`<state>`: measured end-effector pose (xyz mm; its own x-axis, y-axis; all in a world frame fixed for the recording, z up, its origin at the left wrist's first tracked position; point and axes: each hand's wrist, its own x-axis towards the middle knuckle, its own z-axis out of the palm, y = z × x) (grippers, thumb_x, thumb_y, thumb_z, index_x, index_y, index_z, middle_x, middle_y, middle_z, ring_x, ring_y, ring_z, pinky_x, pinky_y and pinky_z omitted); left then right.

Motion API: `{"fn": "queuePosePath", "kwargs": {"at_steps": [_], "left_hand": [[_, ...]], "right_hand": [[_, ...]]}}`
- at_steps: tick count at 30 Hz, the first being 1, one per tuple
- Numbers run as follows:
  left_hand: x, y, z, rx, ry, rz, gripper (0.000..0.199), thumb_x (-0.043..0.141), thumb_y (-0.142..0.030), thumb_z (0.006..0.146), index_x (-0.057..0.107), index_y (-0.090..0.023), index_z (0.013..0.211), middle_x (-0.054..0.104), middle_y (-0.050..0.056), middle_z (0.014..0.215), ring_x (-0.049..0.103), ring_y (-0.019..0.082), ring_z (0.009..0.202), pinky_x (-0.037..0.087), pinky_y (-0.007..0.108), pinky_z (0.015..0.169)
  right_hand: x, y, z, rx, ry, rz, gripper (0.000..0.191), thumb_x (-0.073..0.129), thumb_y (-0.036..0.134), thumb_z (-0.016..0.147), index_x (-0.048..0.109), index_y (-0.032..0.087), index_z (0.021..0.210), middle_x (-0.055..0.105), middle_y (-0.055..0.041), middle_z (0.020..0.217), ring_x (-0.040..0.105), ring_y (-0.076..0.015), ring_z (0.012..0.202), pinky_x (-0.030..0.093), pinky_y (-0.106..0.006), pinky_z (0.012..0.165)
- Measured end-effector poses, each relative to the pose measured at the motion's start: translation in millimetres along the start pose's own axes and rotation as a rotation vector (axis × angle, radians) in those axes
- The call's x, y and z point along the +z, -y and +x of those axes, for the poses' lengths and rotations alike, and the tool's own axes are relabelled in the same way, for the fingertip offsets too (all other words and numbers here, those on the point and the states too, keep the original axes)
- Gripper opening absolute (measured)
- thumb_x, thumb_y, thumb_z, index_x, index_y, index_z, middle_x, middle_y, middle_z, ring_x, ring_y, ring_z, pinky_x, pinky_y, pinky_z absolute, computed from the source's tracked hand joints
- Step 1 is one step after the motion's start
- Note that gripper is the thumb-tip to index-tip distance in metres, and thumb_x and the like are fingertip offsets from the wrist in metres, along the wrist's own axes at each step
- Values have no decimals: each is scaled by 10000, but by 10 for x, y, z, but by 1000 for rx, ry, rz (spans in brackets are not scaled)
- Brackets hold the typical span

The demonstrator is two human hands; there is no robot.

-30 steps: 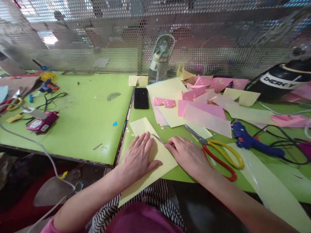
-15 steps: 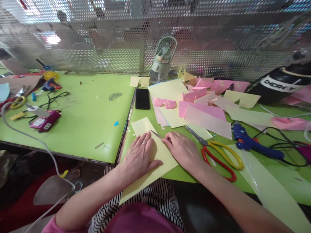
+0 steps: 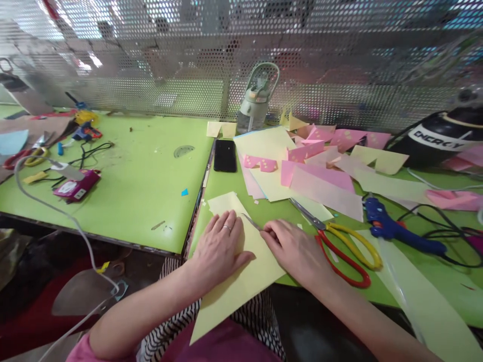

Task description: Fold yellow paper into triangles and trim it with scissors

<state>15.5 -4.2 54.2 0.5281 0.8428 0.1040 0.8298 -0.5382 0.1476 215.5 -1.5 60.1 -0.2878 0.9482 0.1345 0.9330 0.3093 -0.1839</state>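
We see the left hand (image 3: 219, 244) lying flat at lower centre, palm down, fingers straight and close together, gripping nothing and pressing on the yellow sheet (image 3: 241, 296). Our right hand (image 3: 294, 249), just right of centre, is pinched with thumb and fingertips on a thin metal tool (image 3: 251, 222); we cannot tell whether it is a blade or tweezers. The sheet slants across the centre, partly on the green table (image 3: 219, 182), its bottom corner jutting past the edge over our lap.

The main risk, as we judge it, is at the tool's tip, which sits just beside our left fingertips: if the sheet swivels under the palm, the point could slip and nick a finger or tear the paper. A knock from our lap against the overhanging corner could start that swivel. Our right forearm also passes close by the scissors (image 3: 319, 226), so a sideways sweep could shove them into the papers above. The glue gun (image 3: 405, 234) lies farther right with its cord looped; we cannot tell whether it is hot.

As for writing, we read ENERGY on the white band of the black container (image 3: 433, 140) at upper right. The pink box (image 3: 77, 187) at left has white labels too small to make out. We find nothing legible on the bottle (image 3: 252, 108) or the dark phone (image 3: 225, 156).
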Motion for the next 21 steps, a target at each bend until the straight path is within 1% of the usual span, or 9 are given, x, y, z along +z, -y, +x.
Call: {"fn": "queuePosePath", "kwargs": {"at_steps": [2, 5, 8, 12, 17, 21], "left_hand": [[10, 27, 8, 17, 13, -5, 745, 458, -603, 914, 389, -45, 1403, 434, 200, 1482, 383, 317, 1391, 312, 468, 1154], [12, 46, 2, 31, 13, -3, 727, 423, -601, 927, 385, -60, 1411, 438, 192, 1482, 376, 313, 1396, 301, 479, 1156], [1, 44, -6, 25, 13, 8, 733, 415, -602, 929, 386, -51, 1412, 427, 196, 1489, 379, 315, 1393, 301, 477, 1156], [-7, 41, -5, 37, 20, 10, 754, 421, -604, 925, 384, -33, 1416, 411, 201, 1499, 381, 316, 1392, 303, 460, 1159], [10, 49, -4, 30, 24, 8, 741, 419, -594, 929, 381, -42, 1422, 415, 191, 1499, 375, 316, 1396, 295, 466, 1160], [9, 48, -6, 33, 10, -1, 740, 414, -602, 926, 389, -46, 1413, 421, 195, 1494, 393, 315, 1384, 309, 464, 1153]], "right_hand": [[27, 14, 27, 3, -14, -12, 201, 442, 301, 954, 541, 217, 802, 646, -26, 766, 595, -171, 663, 375, -288, 564], [63, 27, 85, -1, -45, -37, 213, 440, 308, 961, 532, 217, 792, 643, -29, 755, 591, -178, 670, 367, -290, 558], [84, 33, 119, -19, -64, -69, 207, 449, 290, 963, 531, 213, 790, 646, -34, 763, 593, -184, 694, 361, -287, 561], [95, 44, 118, -23, -79, -109, 220, 450, 294, 969, 533, 209, 783, 629, -24, 727, 575, -174, 656, 329, -280, 529], [111, 98, 165, -26, -80, -125, 217, 441, 283, 974, 553, 199, 809, 654, -41, 762, 598, -184, 697, 335, -290, 549], [106, 105, 182, -6, -74, -121, 249, 419, 318, 979, 542, 209, 792, 654, -42, 746, 596, -186, 676, 332, -295, 534]]}}
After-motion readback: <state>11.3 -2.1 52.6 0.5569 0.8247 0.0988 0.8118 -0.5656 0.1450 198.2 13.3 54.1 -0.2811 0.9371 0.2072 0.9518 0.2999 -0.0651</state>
